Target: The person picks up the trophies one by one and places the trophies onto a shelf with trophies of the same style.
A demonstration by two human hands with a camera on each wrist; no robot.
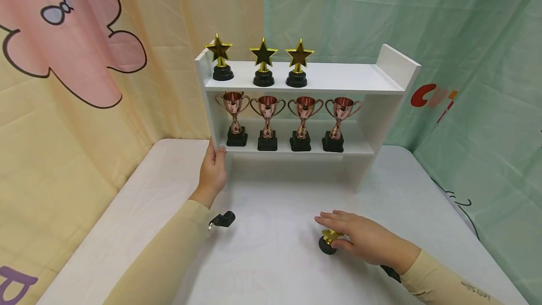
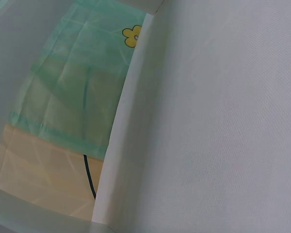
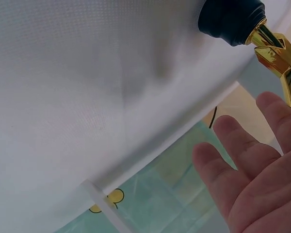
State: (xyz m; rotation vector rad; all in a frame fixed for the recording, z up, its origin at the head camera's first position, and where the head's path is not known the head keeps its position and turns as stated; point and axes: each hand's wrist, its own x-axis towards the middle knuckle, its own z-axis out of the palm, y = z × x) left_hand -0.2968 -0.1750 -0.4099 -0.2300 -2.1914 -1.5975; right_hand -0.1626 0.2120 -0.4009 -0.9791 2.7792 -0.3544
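My left hand grips the lower left side of a white shelf, thumb in front of the side panel and fingers partly hidden behind it. My right hand is over the table with its fingers extended, around a small gold star trophy that stands on a round black base. In the right wrist view, the star trophy is beyond the fingertips, and the fingers are loosely spread. The hand covers part of the star in the head view.
Three gold star trophies stand on the upper shelf board, toward its left. Several bronze two-handled cups line the board below. The white table extends under everything, with a beige curtain and a green curtain behind.
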